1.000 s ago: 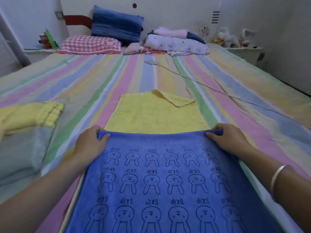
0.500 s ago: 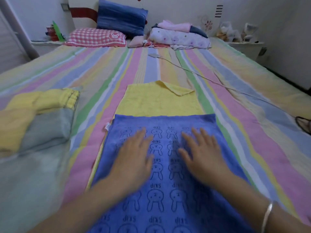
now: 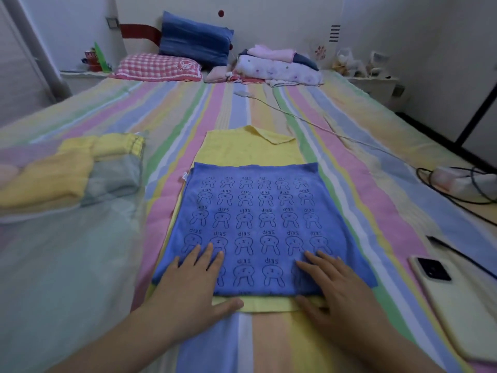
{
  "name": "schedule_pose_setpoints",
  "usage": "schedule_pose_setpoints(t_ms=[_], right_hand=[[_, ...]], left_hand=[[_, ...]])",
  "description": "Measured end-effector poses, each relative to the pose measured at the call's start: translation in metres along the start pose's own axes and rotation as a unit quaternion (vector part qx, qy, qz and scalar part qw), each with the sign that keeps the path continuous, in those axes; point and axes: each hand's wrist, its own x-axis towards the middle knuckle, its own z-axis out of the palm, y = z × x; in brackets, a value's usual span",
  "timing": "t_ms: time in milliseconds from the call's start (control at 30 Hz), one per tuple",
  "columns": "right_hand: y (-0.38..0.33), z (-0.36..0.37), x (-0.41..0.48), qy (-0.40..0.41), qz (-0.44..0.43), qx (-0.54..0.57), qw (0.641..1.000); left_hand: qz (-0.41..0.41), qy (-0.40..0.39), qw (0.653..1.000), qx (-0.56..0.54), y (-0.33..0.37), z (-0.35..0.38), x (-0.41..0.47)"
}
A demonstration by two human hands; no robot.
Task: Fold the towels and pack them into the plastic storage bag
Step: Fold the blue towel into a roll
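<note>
A blue towel [image 3: 258, 211] printed with rabbits lies folded flat on the striped bed. Under it lies a yellow towel [image 3: 250, 149], which sticks out at the far end with one corner turned over and shows as a strip at the near edge. My left hand [image 3: 196, 281] rests flat on the blue towel's near left corner, fingers straight. My right hand [image 3: 333, 284] rests flat on the near right corner. At the left lies a clear plastic storage bag [image 3: 53, 251] with folded yellow and grey towels [image 3: 80, 170] inside.
A phone [image 3: 454, 300] lies on the bed at the right, with a dark pen beside it. A power strip with cables [image 3: 465, 181] sits further right. A white cord [image 3: 309, 122] runs across the bed. Pillows [image 3: 158, 67] and folded bedding [image 3: 279, 67] fill the headboard end.
My hands let go of the blue towel's folded edge, laid it down over the yellow towel, then slid flat toward me along its surface to the near corners.
</note>
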Motion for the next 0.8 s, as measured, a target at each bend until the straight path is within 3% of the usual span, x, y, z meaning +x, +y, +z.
schedule_pose_setpoints(t_ms=[133,333,467,633,800], right_hand=[[0.004,-0.010,-0.002,0.033,-0.006,-0.016,0.999],[0.020,0.001,-0.002,0.057,-0.015,-0.109,0.992],[0.030,0.004,-0.001,0.076,0.026,-0.129,0.988],[0.030,0.009,-0.003,0.102,0.065,-0.101,0.987],[0.030,0.012,-0.003,0.089,0.114,-0.110,0.983]], left_hand=[[0.034,0.106,0.994,0.025,-0.005,-0.006,-0.005],[0.004,0.068,0.970,0.235,-0.002,0.000,-0.001],[0.001,0.129,0.964,0.231,-0.010,-0.003,0.000],[-0.004,0.142,0.979,0.148,-0.020,0.012,0.004],[-0.012,0.160,0.971,0.177,-0.014,0.014,0.008]])
